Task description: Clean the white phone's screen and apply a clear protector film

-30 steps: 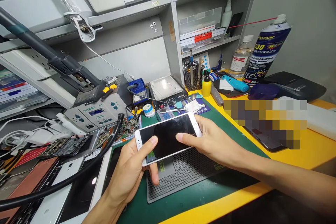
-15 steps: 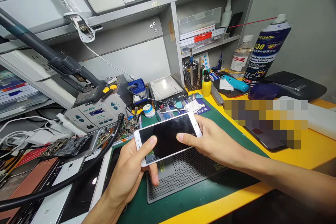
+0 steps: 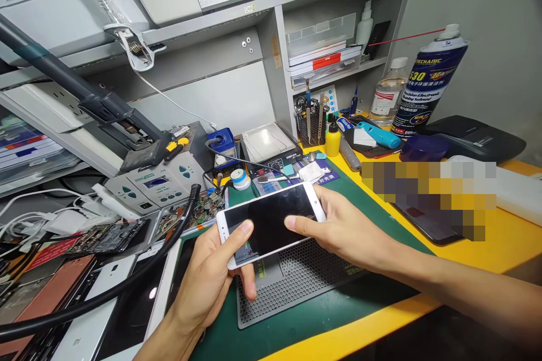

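The left hand (image 3: pixel 207 268) and right hand (image 3: pixel 339 225) hold the white smartphone's (image 3: pixel 271 225) two ends (dark screen up), likely so it won't wobble above the grey honeycomb mat (image 3: pixel 288 289)

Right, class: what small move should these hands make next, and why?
Probably lower the white-framed smartphone onto the grey honeycomb mat: the left hand and right hand hold opposite ends, both thumbs on its dark screen, and it appears raised over the mat, which could support it flat.
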Motion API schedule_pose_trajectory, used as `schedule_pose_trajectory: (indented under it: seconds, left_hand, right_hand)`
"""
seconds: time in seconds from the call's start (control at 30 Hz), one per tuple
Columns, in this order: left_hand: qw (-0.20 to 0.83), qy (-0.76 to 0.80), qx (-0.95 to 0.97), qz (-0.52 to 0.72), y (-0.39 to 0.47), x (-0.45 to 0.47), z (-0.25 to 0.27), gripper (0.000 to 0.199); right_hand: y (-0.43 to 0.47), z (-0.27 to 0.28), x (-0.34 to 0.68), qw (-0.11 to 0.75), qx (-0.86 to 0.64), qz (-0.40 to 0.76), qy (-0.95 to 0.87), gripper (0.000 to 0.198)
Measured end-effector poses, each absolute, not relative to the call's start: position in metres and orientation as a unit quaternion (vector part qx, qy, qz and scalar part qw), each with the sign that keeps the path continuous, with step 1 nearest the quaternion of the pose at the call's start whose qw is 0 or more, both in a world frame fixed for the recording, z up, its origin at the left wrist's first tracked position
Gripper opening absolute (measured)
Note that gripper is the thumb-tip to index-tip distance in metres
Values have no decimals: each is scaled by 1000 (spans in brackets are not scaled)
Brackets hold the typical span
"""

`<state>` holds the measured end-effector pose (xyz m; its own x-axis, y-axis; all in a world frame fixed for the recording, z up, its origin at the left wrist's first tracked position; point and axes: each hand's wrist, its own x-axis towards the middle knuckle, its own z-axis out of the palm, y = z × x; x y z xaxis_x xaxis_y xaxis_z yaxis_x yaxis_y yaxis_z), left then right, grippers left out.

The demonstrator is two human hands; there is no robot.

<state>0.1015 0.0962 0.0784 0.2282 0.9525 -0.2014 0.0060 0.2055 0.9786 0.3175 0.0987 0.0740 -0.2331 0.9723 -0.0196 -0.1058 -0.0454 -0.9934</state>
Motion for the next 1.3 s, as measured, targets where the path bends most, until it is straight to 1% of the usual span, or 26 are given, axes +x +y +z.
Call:
schedule_pose_trajectory:
  seconds: [0.4,0.57,0.73,1.07,1.3]
  left_hand:
    - [605,480,500,391,97,98,75,34]
    - [609,477,494,398,98,97,74,33]
    - [615,476,484,401,100,96,74,35]
    - [609,478,489,401,98,96,74,39]
    - [607,479,494,398,96,96,74,36]
  right_hand:
    - [99,77,318,446,-415,621,-493,34]
    - [100,76,323,437,-417,630,-488,26]
    - [101,73,327,437,-376,670,-468,26]
    - [100,76,324,414,-423,613,-524,27]
    - [101,74,323,417,-421,616,-518,30]
